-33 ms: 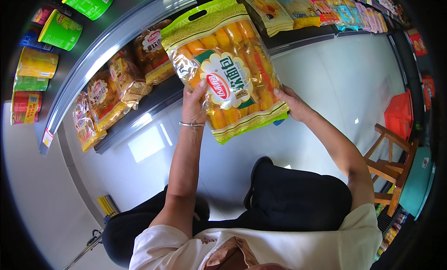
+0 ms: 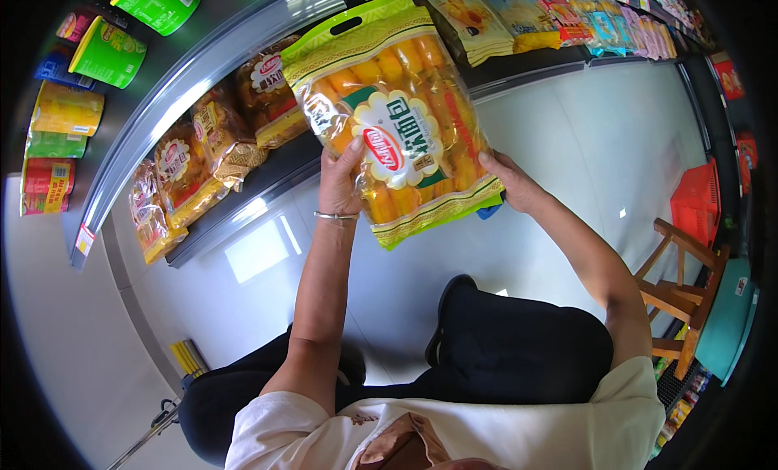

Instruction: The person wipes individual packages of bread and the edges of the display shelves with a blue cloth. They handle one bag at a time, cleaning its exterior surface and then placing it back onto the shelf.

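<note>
Left hand [image 2: 340, 178], partly closed, is gripping a yellow-green bread bag [image 2: 401, 130] at its left edge, thumb in front. Right hand [image 2: 512, 182], curled, is holding its lower right edge. Bag is slanting above a pale, glossy floor [image 2: 567, 138], before a dark shelf [image 2: 275, 178]. Shelf is bearing brown bread packs [image 2: 178, 166]. Wooden stool [image 2: 679, 296] is standing near a red basket [image 2: 697, 198].

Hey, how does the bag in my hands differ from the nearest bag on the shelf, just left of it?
The held bag is between your left hand and right hand; the shelf bag rests on the shelf. The held bag's contents look golden, the shelf bag's dark brown. Both have a pale, flower-shaped label with a red oval.
</note>
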{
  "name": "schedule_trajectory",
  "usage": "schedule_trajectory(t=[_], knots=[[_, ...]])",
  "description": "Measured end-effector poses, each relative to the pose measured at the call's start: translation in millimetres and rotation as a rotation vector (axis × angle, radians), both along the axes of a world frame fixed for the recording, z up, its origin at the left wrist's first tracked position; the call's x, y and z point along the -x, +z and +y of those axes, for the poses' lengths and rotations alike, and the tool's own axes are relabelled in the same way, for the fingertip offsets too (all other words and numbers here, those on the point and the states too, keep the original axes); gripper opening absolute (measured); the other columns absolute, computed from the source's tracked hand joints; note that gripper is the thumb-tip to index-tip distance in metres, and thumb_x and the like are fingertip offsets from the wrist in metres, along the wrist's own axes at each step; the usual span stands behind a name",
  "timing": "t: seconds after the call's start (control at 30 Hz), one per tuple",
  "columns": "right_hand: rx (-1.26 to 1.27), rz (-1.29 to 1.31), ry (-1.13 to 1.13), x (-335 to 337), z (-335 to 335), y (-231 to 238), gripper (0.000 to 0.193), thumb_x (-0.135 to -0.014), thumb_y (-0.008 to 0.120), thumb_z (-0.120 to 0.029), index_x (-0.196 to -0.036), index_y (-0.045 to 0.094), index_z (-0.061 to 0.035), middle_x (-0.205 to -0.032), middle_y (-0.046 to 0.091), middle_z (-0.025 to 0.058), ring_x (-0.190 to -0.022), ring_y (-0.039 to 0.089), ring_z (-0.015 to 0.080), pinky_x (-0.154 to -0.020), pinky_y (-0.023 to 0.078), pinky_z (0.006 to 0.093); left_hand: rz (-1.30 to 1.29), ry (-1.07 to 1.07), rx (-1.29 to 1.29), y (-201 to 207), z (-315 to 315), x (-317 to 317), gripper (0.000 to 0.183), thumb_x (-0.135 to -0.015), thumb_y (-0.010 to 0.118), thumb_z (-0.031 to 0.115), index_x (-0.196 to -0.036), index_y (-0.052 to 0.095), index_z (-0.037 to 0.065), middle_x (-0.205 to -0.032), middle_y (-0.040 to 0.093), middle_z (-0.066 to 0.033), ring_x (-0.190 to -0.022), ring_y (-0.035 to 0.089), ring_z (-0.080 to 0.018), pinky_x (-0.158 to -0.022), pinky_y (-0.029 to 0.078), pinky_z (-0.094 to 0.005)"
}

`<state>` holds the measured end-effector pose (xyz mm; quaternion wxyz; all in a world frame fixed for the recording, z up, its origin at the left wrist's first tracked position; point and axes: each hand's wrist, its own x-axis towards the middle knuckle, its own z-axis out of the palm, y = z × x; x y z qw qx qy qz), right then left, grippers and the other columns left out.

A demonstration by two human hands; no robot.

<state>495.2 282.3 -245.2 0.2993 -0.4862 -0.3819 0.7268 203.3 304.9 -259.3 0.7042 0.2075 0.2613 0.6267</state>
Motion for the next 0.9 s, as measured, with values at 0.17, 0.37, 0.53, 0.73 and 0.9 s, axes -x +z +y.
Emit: schedule_trajectory(t=[0.17, 0.37, 0.53, 0.73, 0.9], knots=[[0.144, 0.028, -0.170, -2.7, 16.9, -15.9, 0.060, -0.092, 0.061, -0.049, -0.131, 0.052, -0.0044, -0.112, 0.064, 0.0061, -0.098, 0.063, 0.0135, -0.082, 0.053, 0.0285, 0.081, 0.004, 0.000, 4.7, 38.1, -6.7, 0.042, -0.087, 0.072, 0.013, -0.123, 0.055, 0.001, -0.110, 0.068, -0.0094, -0.096, 0.068, -0.0192, -0.086, 0.056, -0.0348], [0.131, 0.092, -0.306, -10.6, 38.9, -20.8, 0.042, -0.094, 0.061, -0.042, -0.120, 0.059, -0.0087, -0.101, 0.066, 0.0029, -0.086, 0.063, 0.0117, -0.072, 0.053, 0.0280, -0.092, -0.141, 0.093, -13.4, 100.1, -15.4, 0.039, -0.088, 0.071, 0.012, -0.123, 0.056, 0.004, -0.112, 0.067, -0.0087, -0.098, 0.067, -0.0212, -0.085, 0.056, -0.0383], [0.113, 0.154, -0.444, 2.2, 57.1, -16.8, 0.040, -0.095, 0.060, -0.039, -0.121, 0.058, -0.0093, -0.103, 0.065, 0.0031, -0.088, 0.063, 0.0135, -0.074, 0.052, 0.0294, -0.117, -0.163, 0.132, -31.6, 140.8, -16.2, 0.042, -0.087, 0.073, 0.012, -0.125, 0.055, 0.005, -0.116, 0.065, -0.0098, -0.103, 0.065, -0.0239, -0.090, 0.055, -0.0409], [0.014, 0.199, -0.423, 0.4, 93.0, -32.1, 0.034, -0.096, 0.060, -0.033, -0.120, 0.057, -0.0093, -0.100, 0.063, 0.0019, -0.084, 0.059, 0.0129, -0.072, 0.051, 0.0287, -0.014, -0.135, 0.144, -20.2, 178.0, -14.9, 0.044, -0.086, 0.075, 0.014, -0.124, 0.056, 0.005, -0.117, 0.065, -0.0092, -0.105, 0.065, -0.0244, -0.089, 0.055, -0.0429], [0.000, 0.077, -0.409, 3.1, 111.5, -45.8, 0.022, -0.093, 0.066, -0.020, -0.112, 0.060, -0.0114, -0.091, 0.061, -0.0011, -0.076, 0.057, 0.0105, -0.065, 0.051, 0.0286, 0.527, 0.096, -0.098, -35.0, 188.5, 1.8, 0.065, -0.087, 0.073, 0.014, -0.141, 0.039, 0.002, -0.130, 0.056, -0.0125, -0.113, 0.059, -0.0260, -0.096, 0.049, -0.0381]])
